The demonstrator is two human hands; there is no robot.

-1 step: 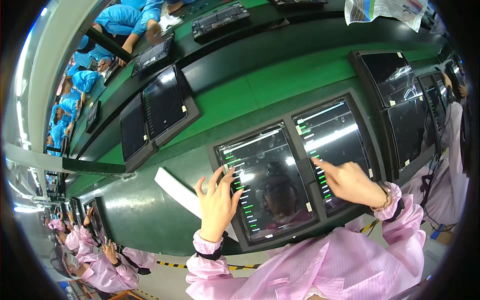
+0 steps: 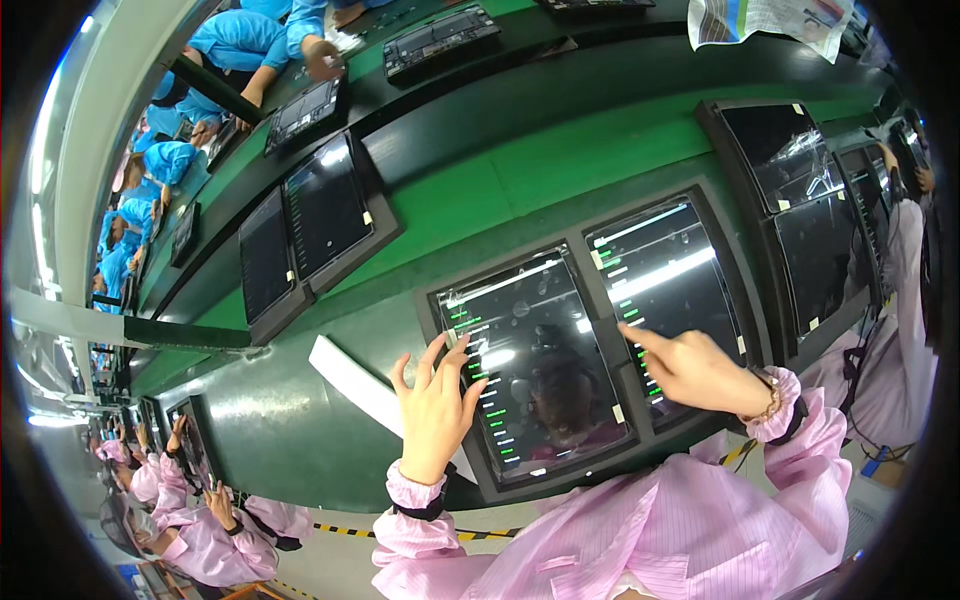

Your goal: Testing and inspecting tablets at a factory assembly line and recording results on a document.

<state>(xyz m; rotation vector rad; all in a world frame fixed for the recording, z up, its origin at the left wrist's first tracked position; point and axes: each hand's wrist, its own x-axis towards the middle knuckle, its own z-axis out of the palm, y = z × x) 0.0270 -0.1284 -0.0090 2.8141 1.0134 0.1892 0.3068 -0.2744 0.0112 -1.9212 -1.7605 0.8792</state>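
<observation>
A left tablet [image 2: 545,370] and a right tablet [image 2: 672,290] lie side by side in a dark frame [image 2: 603,345] before me. Both screens are lit black, with a column of green and white text lines down the left side. My left hand [image 2: 435,400] spreads its fingers over the left edge of the left tablet, fingertips at the text column; it holds nothing. With its index finger stretched out and the others curled, my right hand [image 2: 695,368] points at the left edge of the right tablet. Whether that fingertip touches the glass I cannot tell.
A white strip [image 2: 355,382] lies left of the frame, partly behind my left hand. Other framed tablets stand on the green bench at the far left [image 2: 328,210] and right [image 2: 785,155]. Co-workers in blue [image 2: 240,40] and pink [image 2: 215,545] sit along the left.
My right hand has shifted slightly left and down, its index fingertip now nearer the frame's middle bar. My left hand has stayed in place. A blue-sleeved co-worker's hand moved.
</observation>
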